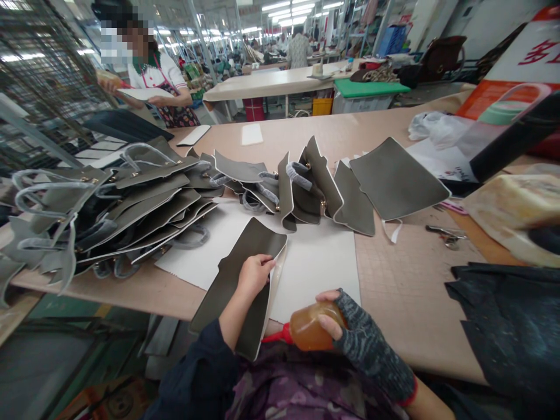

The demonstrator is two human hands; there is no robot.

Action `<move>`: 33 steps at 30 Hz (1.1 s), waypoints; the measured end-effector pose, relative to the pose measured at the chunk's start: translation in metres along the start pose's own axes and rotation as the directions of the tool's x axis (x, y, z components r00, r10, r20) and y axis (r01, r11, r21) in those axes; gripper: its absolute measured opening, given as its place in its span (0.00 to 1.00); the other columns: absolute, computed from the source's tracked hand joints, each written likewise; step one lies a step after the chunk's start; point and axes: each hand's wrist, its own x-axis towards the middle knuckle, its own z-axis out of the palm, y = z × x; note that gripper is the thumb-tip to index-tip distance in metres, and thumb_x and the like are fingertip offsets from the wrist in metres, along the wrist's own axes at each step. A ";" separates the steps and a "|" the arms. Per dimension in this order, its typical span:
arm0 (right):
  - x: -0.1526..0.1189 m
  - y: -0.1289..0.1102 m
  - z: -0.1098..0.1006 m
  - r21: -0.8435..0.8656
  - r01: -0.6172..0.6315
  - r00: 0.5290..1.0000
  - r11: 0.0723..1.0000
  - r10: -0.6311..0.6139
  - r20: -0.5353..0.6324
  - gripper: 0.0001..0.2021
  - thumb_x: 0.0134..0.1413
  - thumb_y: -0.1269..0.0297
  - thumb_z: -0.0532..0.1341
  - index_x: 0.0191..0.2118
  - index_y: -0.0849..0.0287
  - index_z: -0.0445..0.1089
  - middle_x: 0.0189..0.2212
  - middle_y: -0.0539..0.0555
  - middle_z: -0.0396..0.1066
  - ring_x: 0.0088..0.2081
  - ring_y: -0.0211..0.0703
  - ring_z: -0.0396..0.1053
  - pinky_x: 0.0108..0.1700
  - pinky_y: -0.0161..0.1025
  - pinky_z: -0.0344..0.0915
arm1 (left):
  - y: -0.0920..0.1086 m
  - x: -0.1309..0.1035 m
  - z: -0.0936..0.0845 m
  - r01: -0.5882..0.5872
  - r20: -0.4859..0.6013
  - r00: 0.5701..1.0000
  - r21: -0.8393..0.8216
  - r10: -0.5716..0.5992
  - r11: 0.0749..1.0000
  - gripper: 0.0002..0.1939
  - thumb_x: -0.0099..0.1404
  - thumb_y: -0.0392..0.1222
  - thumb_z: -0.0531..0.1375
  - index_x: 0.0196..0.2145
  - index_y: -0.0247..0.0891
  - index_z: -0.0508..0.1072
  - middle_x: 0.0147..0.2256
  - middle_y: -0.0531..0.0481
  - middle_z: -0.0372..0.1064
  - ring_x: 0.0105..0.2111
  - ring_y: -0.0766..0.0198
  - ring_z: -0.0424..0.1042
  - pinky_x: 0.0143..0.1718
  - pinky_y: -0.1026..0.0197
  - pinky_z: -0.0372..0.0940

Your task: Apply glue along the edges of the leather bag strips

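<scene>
My left hand [256,274] grips a dark olive leather panel [238,262] near its right edge, fingers closed over the pale rim. The panel lies tilted across a white sheet [324,262] and hangs past the table's front edge. In a grey fingerless glove, my right hand [350,324] is wrapped around a glue bottle [312,326] of amber liquid. The bottle lies sideways, its red nozzle [277,335] pointing left at the panel's lower right edge. Whether the tip touches the edge I cannot tell.
A pile of olive bag pieces [144,216] with wrapped handles covers the table's left. More panels [398,178] stand or lie at the back. Metal pliers-like tool [446,233] and black sheets [507,321] lie right. Across the table a person [160,93] holds a white piece.
</scene>
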 end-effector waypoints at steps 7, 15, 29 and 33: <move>0.022 0.003 -0.018 0.681 -0.505 0.862 0.530 0.353 0.365 0.15 0.52 0.52 0.55 0.40 0.57 0.66 0.34 0.55 0.69 0.33 0.45 0.68 0.29 0.39 0.64 | 0.002 -0.005 -0.002 -0.062 0.034 0.998 0.090 0.059 0.994 0.17 0.64 0.45 0.50 0.45 0.35 0.69 0.29 0.51 0.72 0.19 0.72 0.69 0.22 0.68 0.63; 0.044 0.048 -0.022 0.847 -0.504 0.855 0.171 0.236 0.461 0.19 0.49 0.48 0.51 0.40 0.54 0.67 0.35 0.58 0.68 0.29 0.42 0.62 0.18 0.32 0.48 | 0.019 -0.029 -0.007 -0.204 0.064 0.979 0.414 0.195 0.887 0.20 0.62 0.38 0.52 0.53 0.46 0.63 0.44 0.49 0.65 0.41 0.64 0.68 0.42 0.65 0.61; 0.038 0.039 -0.013 0.874 -0.484 0.853 0.026 0.234 0.466 0.21 0.43 0.48 0.60 0.39 0.58 0.70 0.34 0.58 0.74 0.30 0.43 0.69 0.22 0.33 0.56 | 0.027 -0.038 -0.013 -0.355 0.157 0.933 0.544 0.323 0.760 0.18 0.64 0.38 0.49 0.51 0.43 0.66 0.40 0.47 0.67 0.40 0.61 0.70 0.40 0.63 0.64; 0.039 0.038 -0.013 0.873 -0.486 0.848 -0.036 0.225 0.481 0.20 0.44 0.50 0.60 0.38 0.60 0.72 0.34 0.58 0.75 0.30 0.42 0.70 0.23 0.33 0.58 | 0.025 -0.061 -0.032 -0.327 0.023 0.928 0.532 0.373 0.781 0.18 0.66 0.36 0.46 0.50 0.38 0.66 0.46 0.46 0.66 0.47 0.65 0.65 0.50 0.66 0.59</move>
